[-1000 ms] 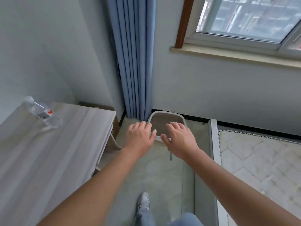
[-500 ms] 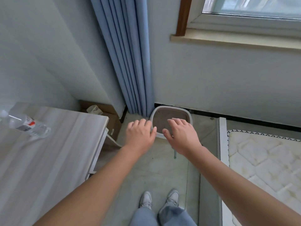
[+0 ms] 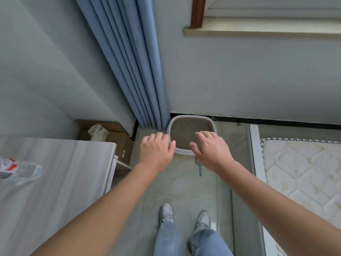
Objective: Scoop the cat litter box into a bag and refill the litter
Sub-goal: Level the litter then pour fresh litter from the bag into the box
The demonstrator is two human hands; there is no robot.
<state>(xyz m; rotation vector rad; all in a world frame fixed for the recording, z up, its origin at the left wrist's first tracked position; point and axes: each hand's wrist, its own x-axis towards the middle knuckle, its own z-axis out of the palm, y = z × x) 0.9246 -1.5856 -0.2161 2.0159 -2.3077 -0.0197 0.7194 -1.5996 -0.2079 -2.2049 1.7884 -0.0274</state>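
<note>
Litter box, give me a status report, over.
Left hand and right hand open, empty. Litter box on floor by curtain, litter inside. Scoop on floor near it, partly behind right hand.

Pale tiled floor (image 3: 184,187): white-rimmed plastic litter box w/ brown litter (image 3: 191,117) far centre, against wall; teal scoop handle (image 3: 200,168) just near of it; brown cardboard boxes (image 3: 118,141) far left. Pale wood-grain table (image 3: 64,172) left: clear plastic bottle (image 3: 20,169) on top.

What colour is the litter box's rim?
Litter box rim: white, best in the head view.
</note>
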